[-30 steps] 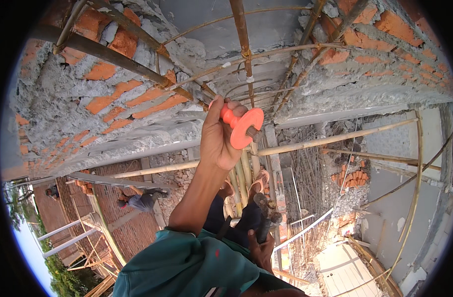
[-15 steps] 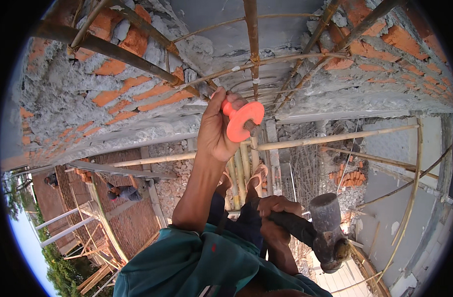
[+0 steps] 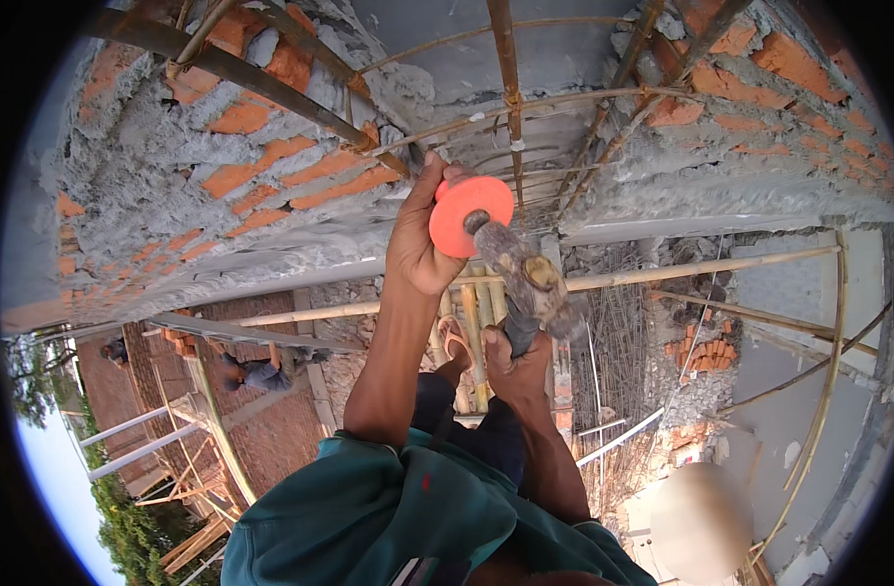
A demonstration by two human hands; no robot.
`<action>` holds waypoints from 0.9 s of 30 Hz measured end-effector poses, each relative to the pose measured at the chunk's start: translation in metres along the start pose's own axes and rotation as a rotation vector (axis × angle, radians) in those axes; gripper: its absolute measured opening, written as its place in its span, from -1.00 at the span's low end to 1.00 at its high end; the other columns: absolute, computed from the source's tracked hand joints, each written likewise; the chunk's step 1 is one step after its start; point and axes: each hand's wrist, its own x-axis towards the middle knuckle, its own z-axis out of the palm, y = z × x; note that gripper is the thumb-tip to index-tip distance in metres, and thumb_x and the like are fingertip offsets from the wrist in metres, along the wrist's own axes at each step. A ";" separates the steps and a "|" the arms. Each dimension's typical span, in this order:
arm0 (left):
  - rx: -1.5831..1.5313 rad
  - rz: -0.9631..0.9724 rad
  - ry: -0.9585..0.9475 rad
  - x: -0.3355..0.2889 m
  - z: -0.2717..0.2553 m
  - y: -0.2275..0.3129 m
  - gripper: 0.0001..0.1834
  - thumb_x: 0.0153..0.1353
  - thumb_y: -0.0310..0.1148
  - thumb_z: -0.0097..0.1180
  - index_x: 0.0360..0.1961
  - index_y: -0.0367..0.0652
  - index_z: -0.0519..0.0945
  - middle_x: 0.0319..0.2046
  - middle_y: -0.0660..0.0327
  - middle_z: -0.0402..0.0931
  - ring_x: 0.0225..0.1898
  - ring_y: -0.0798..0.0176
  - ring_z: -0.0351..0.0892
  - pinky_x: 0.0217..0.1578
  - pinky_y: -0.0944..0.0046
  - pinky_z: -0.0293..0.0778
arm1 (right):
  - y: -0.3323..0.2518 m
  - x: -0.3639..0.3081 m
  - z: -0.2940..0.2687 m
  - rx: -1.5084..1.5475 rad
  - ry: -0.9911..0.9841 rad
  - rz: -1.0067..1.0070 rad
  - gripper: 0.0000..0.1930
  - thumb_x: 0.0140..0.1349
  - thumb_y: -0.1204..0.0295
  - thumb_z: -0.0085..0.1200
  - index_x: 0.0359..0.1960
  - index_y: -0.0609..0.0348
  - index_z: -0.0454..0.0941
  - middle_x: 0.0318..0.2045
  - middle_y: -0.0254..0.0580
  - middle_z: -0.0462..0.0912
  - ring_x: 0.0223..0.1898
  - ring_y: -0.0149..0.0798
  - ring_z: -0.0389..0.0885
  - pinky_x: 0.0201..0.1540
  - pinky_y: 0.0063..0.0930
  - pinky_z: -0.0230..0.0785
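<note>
My left hand [image 3: 420,239] is wrapped round a chisel with a round orange hand guard [image 3: 457,223], raised in front of the broken brick wall [image 3: 261,186]. The chisel's far end is mostly hidden behind my fingers. My right hand [image 3: 521,369] grips the dark handle of a hammer below and to the right. The worn grey hammer head [image 3: 525,269] is up against the chisel's butt end in this view; whether they touch I cannot tell.
Brown bars [image 3: 507,88] cross before the wall. A pale bamboo pole [image 3: 662,272] runs below my hands, above bamboo poles underfoot [image 3: 473,342]. Far below, a person [image 3: 261,374] is at the left and a brick stack [image 3: 703,352] at the right. A blurred beige rounded shape [image 3: 703,523] sits lower right.
My right hand has swung the hammer up and left from the lower right to the chisel's butt end. The left hand keeps hold of the chisel. The beige shape has come into view.
</note>
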 end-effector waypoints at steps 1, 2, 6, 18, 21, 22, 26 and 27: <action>0.002 -0.006 -0.007 0.000 -0.001 0.002 -0.84 0.52 -0.33 0.09 -0.20 -0.17 0.49 -0.33 0.23 0.44 -0.23 0.27 0.49 -0.09 0.21 0.59 | -0.001 0.002 -0.003 -0.058 -0.033 0.202 -0.40 0.39 -0.09 0.18 -0.57 0.19 0.37 -0.67 -0.33 0.42 -0.63 -0.39 0.46 -0.52 -0.43 0.34; -0.007 -0.035 -0.005 0.001 -0.002 0.004 -0.84 0.52 -0.32 0.09 -0.20 -0.17 0.50 -0.33 0.23 0.45 -0.22 0.27 0.50 -0.08 0.21 0.59 | -0.004 0.000 -0.008 0.004 -0.003 0.134 -0.40 0.37 -0.12 0.18 -0.53 0.20 0.38 -0.67 -0.33 0.43 -0.64 -0.38 0.45 -0.52 -0.43 0.35; -0.095 -0.061 -0.048 0.001 -0.009 0.005 -0.84 0.52 -0.31 0.10 -0.19 -0.17 0.51 -0.31 0.23 0.47 -0.20 0.28 0.51 -0.07 0.21 0.59 | -0.034 -0.033 -0.023 0.306 0.098 -0.269 -0.29 0.24 -0.33 0.16 -0.25 0.19 0.39 -0.62 -0.25 0.46 -0.62 -0.33 0.46 -0.51 -0.35 0.41; -0.069 -0.037 -0.036 0.004 -0.022 0.007 -0.85 0.49 -0.34 0.13 -0.21 -0.19 0.55 -0.32 0.23 0.47 -0.21 0.30 0.49 -0.07 0.25 0.60 | -0.041 -0.021 -0.019 0.177 0.000 -0.304 -0.33 0.25 -0.31 0.15 -0.20 0.12 0.36 -0.61 -0.29 0.46 -0.63 -0.40 0.46 -0.54 -0.40 0.39; -0.084 -0.031 -0.047 0.006 -0.025 0.008 -0.86 0.49 -0.35 0.14 -0.22 -0.18 0.55 -0.32 0.23 0.46 -0.21 0.29 0.49 -0.09 0.26 0.61 | -0.043 -0.023 -0.005 0.620 0.114 -0.833 -0.50 0.31 -0.02 0.24 -0.21 0.19 0.36 -0.57 -0.15 0.53 -0.59 -0.22 0.54 -0.50 -0.24 0.47; -0.107 -0.047 -0.035 0.006 -0.025 0.008 -0.86 0.49 -0.35 0.14 -0.22 -0.18 0.55 -0.33 0.23 0.46 -0.21 0.29 0.49 -0.09 0.26 0.61 | -0.039 -0.019 0.004 0.696 0.173 -0.950 -0.57 0.35 0.14 0.29 -0.22 0.23 0.36 -0.54 -0.08 0.57 -0.57 -0.16 0.57 -0.48 -0.19 0.50; 0.038 -0.007 0.005 0.007 -0.025 0.011 -0.88 0.48 -0.37 0.15 -0.23 -0.18 0.55 -0.34 0.23 0.45 -0.21 0.28 0.49 -0.08 0.26 0.61 | -0.013 0.002 0.016 -0.220 -0.047 0.194 -0.33 0.28 -0.28 0.17 -0.25 0.18 0.38 -0.60 -0.22 0.53 -0.61 -0.29 0.48 -0.49 -0.26 0.42; 0.031 -0.036 0.005 0.008 -0.025 0.011 -0.88 0.48 -0.38 0.15 -0.23 -0.18 0.55 -0.33 0.22 0.46 -0.21 0.28 0.49 -0.08 0.25 0.62 | -0.012 -0.005 0.011 -0.211 -0.056 0.143 -0.36 0.29 -0.24 0.20 -0.28 0.19 0.41 -0.60 -0.23 0.54 -0.61 -0.30 0.48 -0.48 -0.27 0.42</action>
